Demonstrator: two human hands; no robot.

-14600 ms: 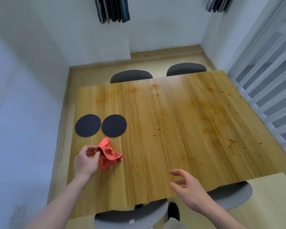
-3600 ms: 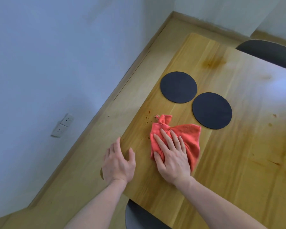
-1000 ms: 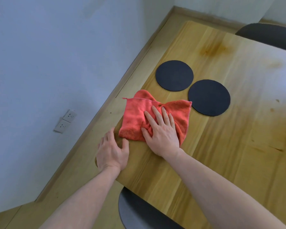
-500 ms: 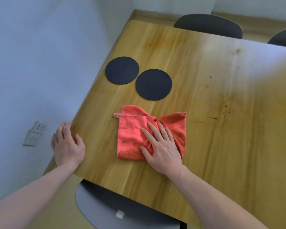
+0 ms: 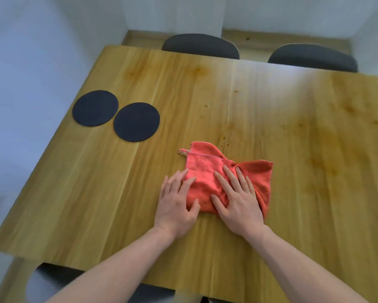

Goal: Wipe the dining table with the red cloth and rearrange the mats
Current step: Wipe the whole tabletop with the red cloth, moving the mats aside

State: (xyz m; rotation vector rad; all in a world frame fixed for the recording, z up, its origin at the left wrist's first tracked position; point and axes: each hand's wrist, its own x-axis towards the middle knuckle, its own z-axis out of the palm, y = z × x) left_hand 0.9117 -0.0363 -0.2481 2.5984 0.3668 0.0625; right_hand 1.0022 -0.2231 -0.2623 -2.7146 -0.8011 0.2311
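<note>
**Ana:** Cloth first: the red cloth [image 5: 207,171] lies loosely folded a little below the middle of the frame, on the dining table [image 5: 293,226], nearer its lower edge than its far one.

**Ben:** And the hands?

**Ana:** Both are flat, fingers straight and spread. The right hand [image 5: 236,197] presses down on the middle of the cloth; the left hand [image 5: 175,204] lies beside it, fingertips and thumb overlapping the cloth's left edge, palm on bare wood. Neither is curled round anything.

**Ben:** So what makes the wipe go well from here?

**Ana:** I'd judge the work lies to the right. Brownish specks sit just above the cloth's upper right corner, and fainter stains scatter toward the right side of the frame. Keep the palms flat, press evenly, and push in long overlapping strokes along the grain so the folds don't bunch and skip a patch.

**Ben:** The mats?

**Ana:** Two round dark mats [image 5: 116,114] lie almost touching at the upper left, well apart from the cloth. Best to leave them until the wood around them is wiped, I'd say. Grey chairs [image 5: 201,44] stand along the far edge.
</note>
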